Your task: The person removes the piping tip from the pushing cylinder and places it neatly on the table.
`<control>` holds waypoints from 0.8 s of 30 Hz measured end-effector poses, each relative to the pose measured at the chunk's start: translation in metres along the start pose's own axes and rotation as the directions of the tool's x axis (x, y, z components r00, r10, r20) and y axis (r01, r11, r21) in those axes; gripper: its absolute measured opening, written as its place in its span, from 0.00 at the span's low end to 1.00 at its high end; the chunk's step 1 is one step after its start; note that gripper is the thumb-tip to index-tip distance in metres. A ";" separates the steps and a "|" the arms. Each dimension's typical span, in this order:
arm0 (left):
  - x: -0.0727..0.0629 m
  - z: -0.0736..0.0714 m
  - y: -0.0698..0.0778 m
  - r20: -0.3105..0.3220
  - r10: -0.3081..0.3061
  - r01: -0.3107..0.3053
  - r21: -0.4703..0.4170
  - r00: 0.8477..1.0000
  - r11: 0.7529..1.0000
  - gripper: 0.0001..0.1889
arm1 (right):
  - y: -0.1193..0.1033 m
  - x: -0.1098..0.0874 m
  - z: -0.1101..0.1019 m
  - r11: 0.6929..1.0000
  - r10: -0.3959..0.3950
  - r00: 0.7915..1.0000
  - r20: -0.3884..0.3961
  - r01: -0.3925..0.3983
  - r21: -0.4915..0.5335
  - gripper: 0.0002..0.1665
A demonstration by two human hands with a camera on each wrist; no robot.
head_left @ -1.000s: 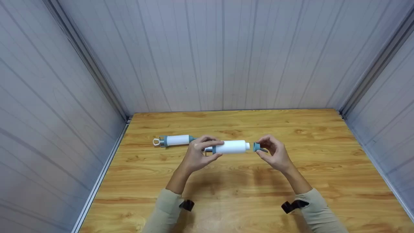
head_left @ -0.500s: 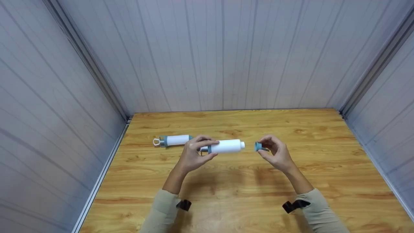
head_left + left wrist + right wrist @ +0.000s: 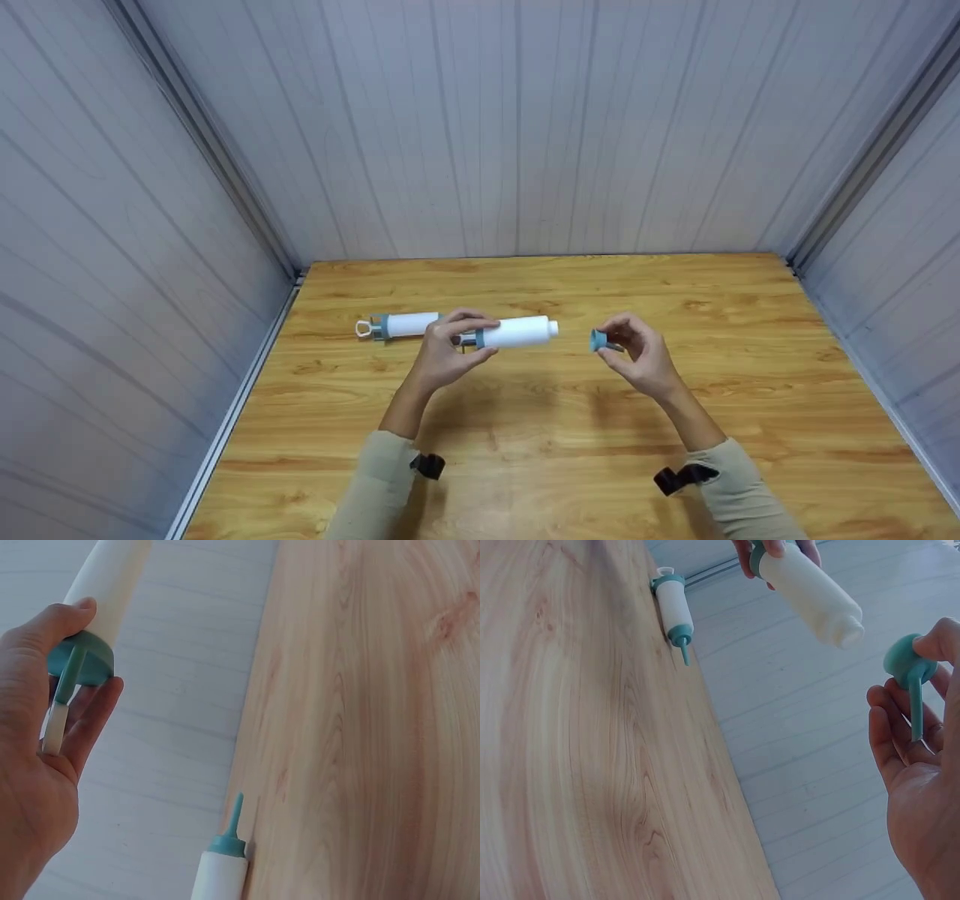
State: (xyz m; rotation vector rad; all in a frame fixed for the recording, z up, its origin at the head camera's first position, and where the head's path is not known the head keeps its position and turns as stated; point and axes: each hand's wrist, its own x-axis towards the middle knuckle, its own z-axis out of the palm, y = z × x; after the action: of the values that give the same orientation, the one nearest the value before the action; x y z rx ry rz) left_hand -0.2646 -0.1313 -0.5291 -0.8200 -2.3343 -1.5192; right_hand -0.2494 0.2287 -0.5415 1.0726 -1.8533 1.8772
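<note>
In the head view, the left hand (image 3: pixel 444 356) pinches a white syringe-style barrel (image 3: pixel 516 332) beside its teal collar (image 3: pixel 481 339), holding it nearly level above the wooden table (image 3: pixel 555 457). The barrel's narrow neck (image 3: pixel 553 328) points toward the right hand (image 3: pixel 643 358), which pinches a teal nozzle cap (image 3: pixel 598 340), its wide mouth facing the neck across a gap. A second dispenser (image 3: pixel 411 324) lies behind the left hand, partly hidden.

In the left wrist view, the thumb rests on the barrel; a teal-and-white rod (image 3: pixel 70 679) extends from the collar toward the palm.

In the right wrist view, thumb and fingertips grip the cap, its thin spout (image 3: pixel 916 709) angled toward the palm. The second dispenser has its own nozzle fitted.
</note>
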 end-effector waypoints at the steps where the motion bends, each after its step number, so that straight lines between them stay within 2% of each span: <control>1: 0.000 0.000 -0.002 0.001 -0.007 0.007 -0.002 1.000 1.000 0.18 | 0.000 0.000 0.000 1.000 0.007 1.000 -0.003 -0.007 -0.002 0.18; 10: -0.004 0.004 -0.017 0.006 -0.099 0.099 -0.007 0.995 0.995 0.18 | 0.002 -0.004 -0.001 1.000 -0.003 1.000 -0.004 0.003 0.009 0.18; 16: -0.009 0.008 -0.026 0.040 -0.195 0.196 -0.026 0.980 0.980 0.18 | 0.003 -0.004 -0.001 1.000 -0.008 1.000 -0.001 0.008 0.015 0.17; 24: -0.012 0.009 -0.041 0.096 -0.259 0.257 0.033 0.961 0.966 0.19 | 0.002 -0.005 -0.001 1.000 0.009 1.000 -0.008 -0.009 0.003 0.18</control>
State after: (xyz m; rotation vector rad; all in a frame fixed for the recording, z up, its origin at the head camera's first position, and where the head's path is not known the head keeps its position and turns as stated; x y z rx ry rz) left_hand -0.2776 -0.1398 -0.5703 -0.6183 -2.6109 -1.5830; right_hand -0.2477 0.2308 -0.5468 1.0573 -1.8546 1.8872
